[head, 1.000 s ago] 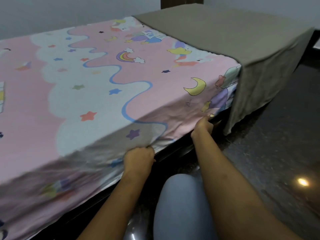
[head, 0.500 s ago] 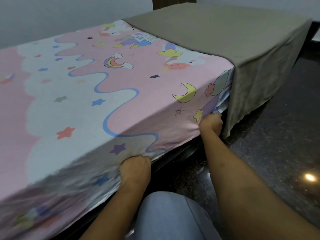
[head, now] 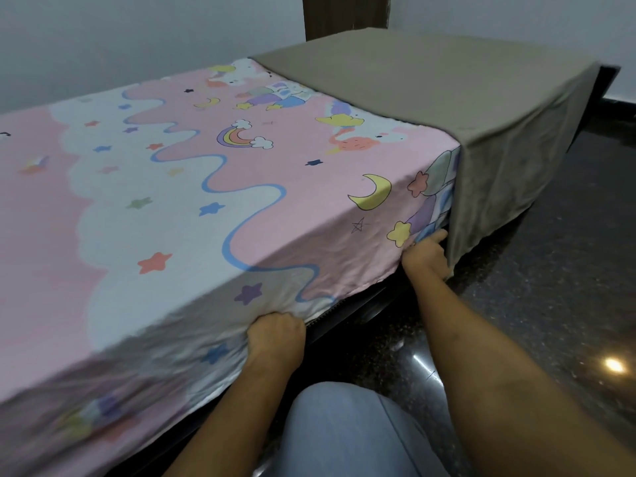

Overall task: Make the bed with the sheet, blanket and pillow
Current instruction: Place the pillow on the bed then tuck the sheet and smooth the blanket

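Two hands on the job, both at the near side edge of the bed.

Left hand: clenched on the pink-and-white printed fabric sheet (stars, rainbow, moon), gripping its hanging edge. Fabric bunches into creases right above the knuckles. Fingertips are hidden under the cloth.

Right hand: further along the same edge, well apart from the left. It grasps the sheet's hem with curled fingers, one finger stretched out toward the far end. Creases fan out up and left from that grip.

Sheet position: spread flat over the mattress top beyond both hands and folded down over the near side, where both hands hold it. Between the hands the hem hangs loose over the dark bed frame.

Plain grey-brown blanket: covers the far end of the bed, beyond the right hand. Its side drape hangs down just beside that hand, touching or nearly so; I cannot tell which. It overlaps the sheet on top.

Below and between the forearms: a knee in light blue-grey trousers. Right of the right arm: dark speckled polished floor with one bright lamp reflection. Pale grey wall behind the bed, brown wooden panel past the blanket.
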